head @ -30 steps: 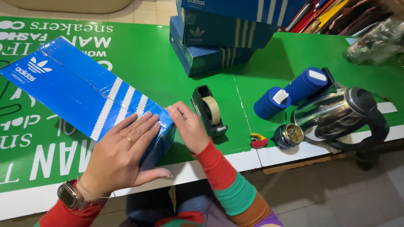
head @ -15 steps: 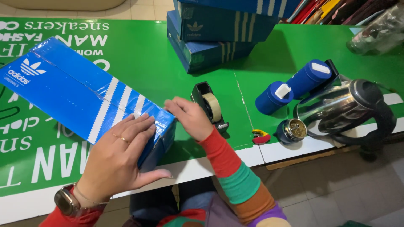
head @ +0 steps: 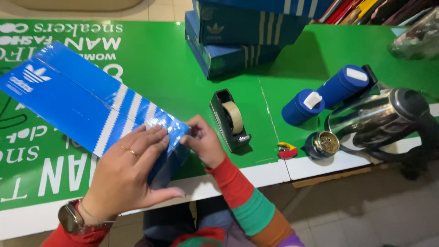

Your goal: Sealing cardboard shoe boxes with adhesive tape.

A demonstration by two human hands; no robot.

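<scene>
**Both hands at the near end of a blue box**

The left hand [head: 130, 176] lies flat, fingers [head: 151, 137] spread and released, pressing down on the near top corner of the blue box [head: 77, 98]; the thumb reaches out below, beside the box's end wall. A ring sits on one finger and a watch [head: 71, 217] on the wrist. The right hand [head: 203, 142] is curled at the same corner, its fingertips pinched on a strip of clear tape [head: 164, 126] that runs glossy over the box's end; the exact grip is partly hidden by the knuckles. The sleeve behind it is striped red, green and orange.

The box lies long and slantwise on the green table [head: 173, 68], its far end toward the upper left, white stripes across the lid near the hands.

Just right of the right hand stands a black tape dispenser [head: 230, 120] with a beige roll. Farther right lie two blue cylinders [head: 327, 93] touching end to end, then a shiny steel kettle [head: 375, 121] on its side, with a small round metal piece [head: 323, 144] and a little red-and-yellow object [head: 287, 150] near the table's edge. At the far side, a stack of dark blue boxes [head: 238, 39] rests well apart from the hands.
</scene>
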